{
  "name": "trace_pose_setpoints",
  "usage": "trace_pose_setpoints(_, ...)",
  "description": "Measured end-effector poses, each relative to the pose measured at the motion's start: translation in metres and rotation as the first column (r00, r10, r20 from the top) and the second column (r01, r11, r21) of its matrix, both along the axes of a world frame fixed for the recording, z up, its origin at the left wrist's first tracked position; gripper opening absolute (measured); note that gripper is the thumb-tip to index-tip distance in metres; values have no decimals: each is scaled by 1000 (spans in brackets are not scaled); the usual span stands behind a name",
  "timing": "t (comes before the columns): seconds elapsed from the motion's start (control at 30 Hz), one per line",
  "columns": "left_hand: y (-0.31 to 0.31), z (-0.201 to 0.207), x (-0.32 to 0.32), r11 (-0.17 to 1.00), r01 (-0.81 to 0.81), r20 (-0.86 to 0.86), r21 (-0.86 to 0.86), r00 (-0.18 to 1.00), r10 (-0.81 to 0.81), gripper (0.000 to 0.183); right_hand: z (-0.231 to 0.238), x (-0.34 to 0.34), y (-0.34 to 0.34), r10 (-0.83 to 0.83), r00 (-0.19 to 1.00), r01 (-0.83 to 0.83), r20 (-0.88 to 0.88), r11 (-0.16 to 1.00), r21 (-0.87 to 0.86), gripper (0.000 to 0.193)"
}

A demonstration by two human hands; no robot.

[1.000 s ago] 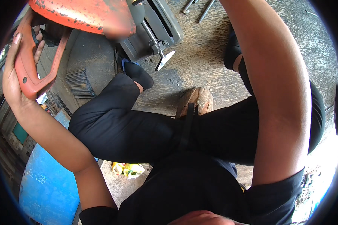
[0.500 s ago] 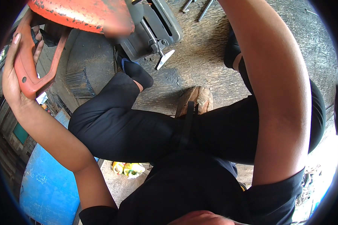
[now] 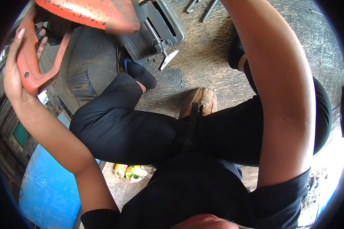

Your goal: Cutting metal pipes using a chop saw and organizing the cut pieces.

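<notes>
At the upper left, my left hand (image 3: 14, 82) is closed round the orange loop handle (image 3: 31, 78) of a cut-off saw. Its fingers come round to the far side of the grip, where dark parts partly hide them. The saw's scuffed orange guard (image 3: 90, 13) spans the top edge, with a blurred patch at its right end. Beside the guard lies the saw's grey base (image 3: 153, 32), with a clamp screw ending in a pale crossbar handle (image 3: 168, 60). My right forearm reaches up past the top edge, so the right hand is out of the picture.
A bundle of thin metal rods (image 3: 81, 84) lies near my left knee. Loose metal bars (image 3: 209, 11) rest at the top on the worn wooden floor (image 3: 210, 49). A wooden block (image 3: 206, 100) stands between my legs. A blue panel (image 3: 51, 187) and yellow packets (image 3: 133, 173) are lower left.
The saw's handle and guard have shifted slightly up and to the right, with my left hand still round the handle. The base and my right arm have hardly moved.
</notes>
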State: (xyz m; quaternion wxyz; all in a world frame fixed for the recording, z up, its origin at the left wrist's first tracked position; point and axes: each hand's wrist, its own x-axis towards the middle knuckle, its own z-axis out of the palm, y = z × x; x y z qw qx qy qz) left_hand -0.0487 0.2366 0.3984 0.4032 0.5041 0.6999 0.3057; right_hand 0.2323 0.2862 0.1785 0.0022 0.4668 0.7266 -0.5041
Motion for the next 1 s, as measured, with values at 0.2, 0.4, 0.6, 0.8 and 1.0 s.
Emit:
trace_pose_setpoints(0.2,8,0,-5,997,72,104,8,992,-73,49,21,-1,-25,219,962,-201,165,972,-119,14)
trace_pose_setpoints(0.4,6,-18,-4,995,83,132,55,987,-90,56,40,38,-18,150,903,-153,403,988,-25,6)
trace_pose_setpoints(0.6,-18,2,22,531,314,-530,787,785,320,42,179,78,-38,-398,912,288,100,794,535,16)
trace_pose_setpoints(0.8,-67,16,63,747,243,29,618,943,-331,25,244,13,-126,-441,587,675,-679,729,111,17)
trace_pose_setpoints(1.0,-90,33,78,654,296,347,697,659,-668,16,234,-25,-142,-308,255,366,-916,908,-203,18)
